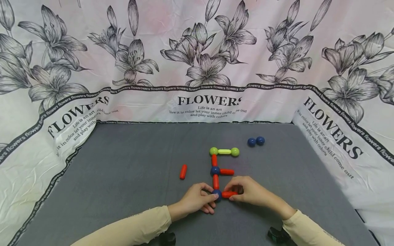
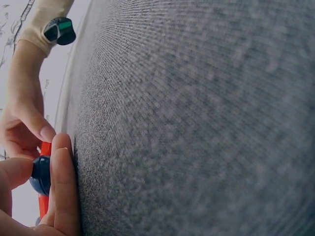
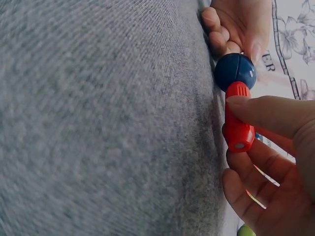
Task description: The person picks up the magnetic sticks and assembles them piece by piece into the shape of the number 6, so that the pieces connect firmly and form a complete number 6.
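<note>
My left hand (image 1: 194,199) pinches a blue ball (image 1: 217,193) at the near end of a figure made of rods and balls. A red rod (image 1: 228,194) is held between the thumb and fingers of my right hand (image 1: 250,192); in the right wrist view its far end meets the blue ball (image 3: 231,71). From that ball another red rod (image 1: 216,182) runs away from me to a second blue ball (image 1: 215,170), which has a red rod (image 1: 227,172) on its right. Further up, a red rod (image 1: 214,160) joins a green ball (image 1: 213,151).
A light green rod (image 1: 224,151) links the green ball to another green ball (image 1: 235,152). One loose red rod (image 1: 183,172) lies left of the figure. Two loose blue balls (image 1: 251,142) sit at the back right. A flower-printed cloth (image 1: 203,106) borders the grey table (image 1: 129,164).
</note>
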The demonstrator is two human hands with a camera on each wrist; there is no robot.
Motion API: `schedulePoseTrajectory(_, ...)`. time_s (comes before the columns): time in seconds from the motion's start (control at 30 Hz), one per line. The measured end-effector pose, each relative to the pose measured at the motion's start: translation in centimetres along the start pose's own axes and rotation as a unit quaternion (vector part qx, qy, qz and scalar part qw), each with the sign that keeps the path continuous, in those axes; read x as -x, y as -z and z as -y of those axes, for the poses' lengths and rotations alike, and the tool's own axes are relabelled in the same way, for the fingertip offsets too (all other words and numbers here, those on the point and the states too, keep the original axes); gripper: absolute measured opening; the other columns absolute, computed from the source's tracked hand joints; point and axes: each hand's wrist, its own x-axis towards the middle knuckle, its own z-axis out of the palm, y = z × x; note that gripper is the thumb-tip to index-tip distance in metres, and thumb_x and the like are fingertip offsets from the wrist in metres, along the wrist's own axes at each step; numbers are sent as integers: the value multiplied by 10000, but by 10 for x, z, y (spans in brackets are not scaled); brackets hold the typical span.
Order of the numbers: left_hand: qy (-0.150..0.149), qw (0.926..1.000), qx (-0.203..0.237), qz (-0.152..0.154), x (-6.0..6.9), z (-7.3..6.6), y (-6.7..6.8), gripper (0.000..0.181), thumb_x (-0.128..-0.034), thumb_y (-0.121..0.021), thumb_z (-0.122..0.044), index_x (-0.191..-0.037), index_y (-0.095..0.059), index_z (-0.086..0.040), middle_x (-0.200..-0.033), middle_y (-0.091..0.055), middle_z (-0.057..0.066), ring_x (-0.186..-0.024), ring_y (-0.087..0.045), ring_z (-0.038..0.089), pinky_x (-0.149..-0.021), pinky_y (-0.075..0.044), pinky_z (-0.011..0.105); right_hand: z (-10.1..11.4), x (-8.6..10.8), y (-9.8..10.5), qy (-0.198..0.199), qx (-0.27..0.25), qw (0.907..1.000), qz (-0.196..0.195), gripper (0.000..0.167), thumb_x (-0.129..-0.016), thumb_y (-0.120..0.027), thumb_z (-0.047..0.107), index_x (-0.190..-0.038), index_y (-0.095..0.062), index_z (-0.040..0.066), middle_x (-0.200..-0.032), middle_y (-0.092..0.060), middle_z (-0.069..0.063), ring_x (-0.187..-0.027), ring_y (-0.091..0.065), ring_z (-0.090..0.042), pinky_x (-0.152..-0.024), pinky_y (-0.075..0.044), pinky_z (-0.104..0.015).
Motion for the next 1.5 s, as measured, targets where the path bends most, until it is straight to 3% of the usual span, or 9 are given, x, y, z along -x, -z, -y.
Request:
schedulePoseTrajectory(0.73, 76, 10000, 17, 57, 1, -2, 2, 327, -909, -726, -214, -1142, -582, -34, -766, -737, 97, -572, -691, 105, -546, -582, 254, -2, 0, -3, -11, 89, 9999, -77, 197, -832, -798, 201, -1004, -710, 238, -910, -640, 74, -748, -541, -13, -650, -499, -200)
schedulePoseTrajectory(1.07, 219, 9992, -37, 321, 0, -7, 11, 363, -930, -701, -259, -1178, -563, -34, -822, -735, 120, -633, -721, 142, -596, -602, 284, 0, -1, 10, -205, -33, 9994, 290, 278, -833, -799, 237, -1094, -704, 227, -1021, -679, 58, -836, -601, -43, -730, -541, -218)
schedulePoseTrajectory(1.17, 63, 9991, -308, 285, -1, -11, 20, 361, -937, -690, -282, -1165, -572, -28, -847, -735, 130, -651, -723, 160, -613, -608, 309, -4, -1, 20, -226, 27, 9993, 289, 307, -834, -797, 253, -1121, -699, 203, -1055, -690, 31, -870, -620, -82, -759, -550, -231)
schedulePoseTrajectory(1.3, -497, 9942, -954, 18, -6, -16, 30, 331, -933, -694, -282, -1125, -608, -25, -861, -739, 141, -671, -712, 172, -622, -602, 318, -12, -1, 41, -331, 258, 9991, -85, 321, -838, -794, 257, -1127, -697, 159, -1059, -702, -10, -899, -639, -136, -792, -557, -263)
schedulePoseTrajectory(1.37, -816, 9872, -1352, -198, -10, -20, 34, 327, -926, -701, -288, -1121, -630, -34, -867, -740, 123, -682, -695, 161, -615, -584, 302, -17, -1, 53, -436, 326, 9975, -460, 324, -839, -794, 251, -1127, -700, 136, -1062, -708, -35, -917, -647, -166, -815, -564, -303)
schedulePoseTrajectory(1.5, -1424, 9658, -2074, -622, -19, -28, 35, 318, -916, -714, -287, -1141, -655, -70, -913, -710, 60, -742, -643, 132, -631, -539, 257, -32, -3, 76, -604, 293, 9878, -1402, 342, -862, -777, 232, -1160, -691, 89, -1111, -704, -104, -969, -643, -219, -851, -560, -369)
